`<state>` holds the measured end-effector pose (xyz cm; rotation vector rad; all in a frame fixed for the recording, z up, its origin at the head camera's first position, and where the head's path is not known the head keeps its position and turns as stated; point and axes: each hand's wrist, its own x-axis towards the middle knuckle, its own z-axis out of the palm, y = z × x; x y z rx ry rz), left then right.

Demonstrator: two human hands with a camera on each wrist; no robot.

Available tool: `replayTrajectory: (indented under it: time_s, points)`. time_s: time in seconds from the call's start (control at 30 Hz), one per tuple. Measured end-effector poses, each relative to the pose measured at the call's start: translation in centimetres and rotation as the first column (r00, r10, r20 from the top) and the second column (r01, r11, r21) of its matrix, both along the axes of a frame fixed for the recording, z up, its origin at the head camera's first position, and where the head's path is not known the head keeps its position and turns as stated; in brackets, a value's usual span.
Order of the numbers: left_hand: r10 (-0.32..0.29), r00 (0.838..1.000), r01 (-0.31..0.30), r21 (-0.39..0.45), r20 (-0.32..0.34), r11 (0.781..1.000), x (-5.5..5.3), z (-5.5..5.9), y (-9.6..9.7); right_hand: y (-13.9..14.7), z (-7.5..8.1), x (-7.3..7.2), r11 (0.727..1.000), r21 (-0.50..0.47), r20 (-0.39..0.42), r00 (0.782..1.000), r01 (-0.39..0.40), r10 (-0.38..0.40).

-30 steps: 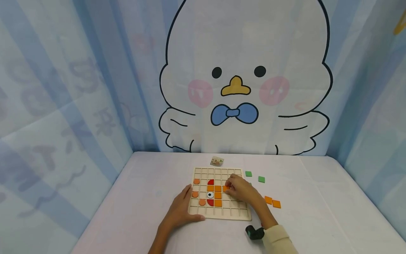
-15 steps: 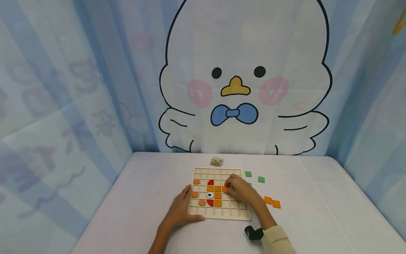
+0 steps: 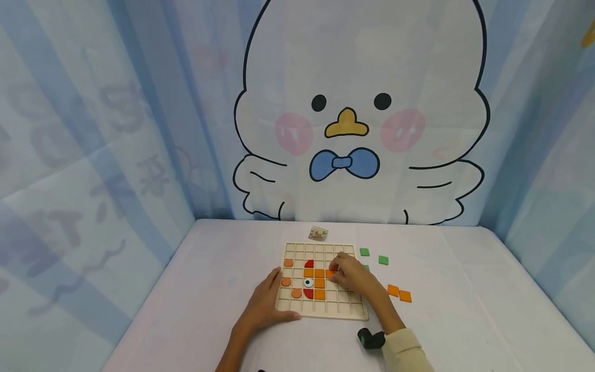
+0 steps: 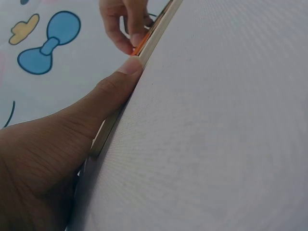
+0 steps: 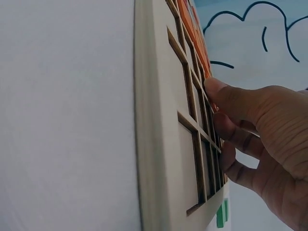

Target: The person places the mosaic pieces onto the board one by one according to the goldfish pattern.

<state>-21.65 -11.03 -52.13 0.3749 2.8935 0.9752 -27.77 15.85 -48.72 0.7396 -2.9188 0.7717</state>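
A pale wooden grid board (image 3: 343,310) lies on the table in the head view. My left hand (image 3: 262,305) spans its near left corner, straight fingers along the left side and thumb on the front edge. In the left wrist view that thumb (image 4: 103,96) presses the board's edge. My right hand (image 3: 354,276) is over the right half, pinching an orange square tile (image 3: 330,274) at a cell beside other orange squares (image 3: 319,283). Red quarter-round tiles (image 3: 309,294), a white eye tile (image 3: 308,282) and orange round tiles (image 3: 286,282) sit on the board.
Two loose orange squares (image 3: 405,296) lie right of the board, with green squares (image 3: 383,260) farther back. A small patterned packet (image 3: 318,233) lies behind the board. A black device (image 3: 371,339) is by the right wrist. A printed curtain (image 3: 353,201) stands behind the table.
The head view has tilted down slightly, so everything sits a little higher. Both hands stay in place, the right still at the same orange square tile.
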Motion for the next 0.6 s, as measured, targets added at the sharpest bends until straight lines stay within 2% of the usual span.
replayTrajectory:
  time_s: [0.6]
  points:
    - [-0.01, 1.0, 0.01, -0.007, -0.001, 1.0, -0.01, 0.23, 0.11, 0.08, 0.54, 0.29, 0.999, 0.03, 0.033, 0.999, 0.025, -0.026]
